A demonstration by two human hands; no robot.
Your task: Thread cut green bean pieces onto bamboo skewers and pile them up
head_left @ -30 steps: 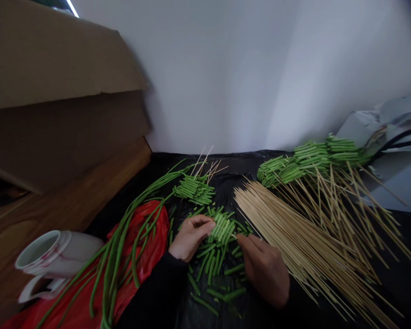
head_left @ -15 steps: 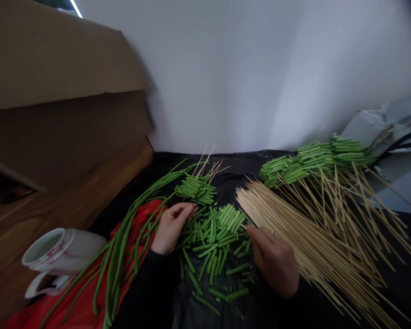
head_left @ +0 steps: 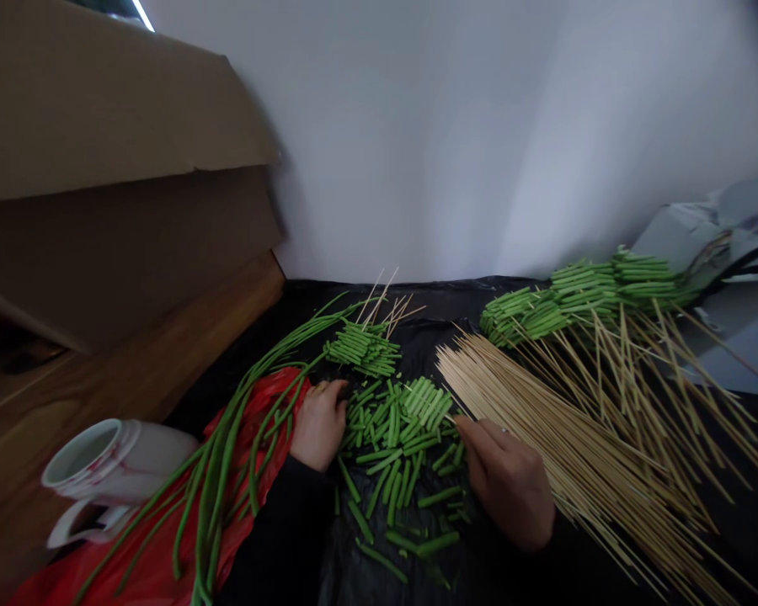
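My right hand is closed on a bamboo skewer, at the right of the cut pieces. Several pieces of green bean sit side by side on this skewer, above the loose pile. My left hand is palm down at the left edge of the pile, beside the red plastic bag. Its fingers are bent forward, thumb apart from the index finger; the fingertips are partly hidden, and I see nothing held. Loose cut bean pieces lie between my hands.
Bare bamboo skewers lie in a bundle at right. Filled bean skewers are stacked behind them, with a smaller stack at centre. Long uncut beans drape over the red bag. A white pitcher and cardboard box are at left.
My left hand has turned palm down and its fingertips have moved slightly left, out of the pinch seen before. My right hand keeps the skewer in nearly the same place.
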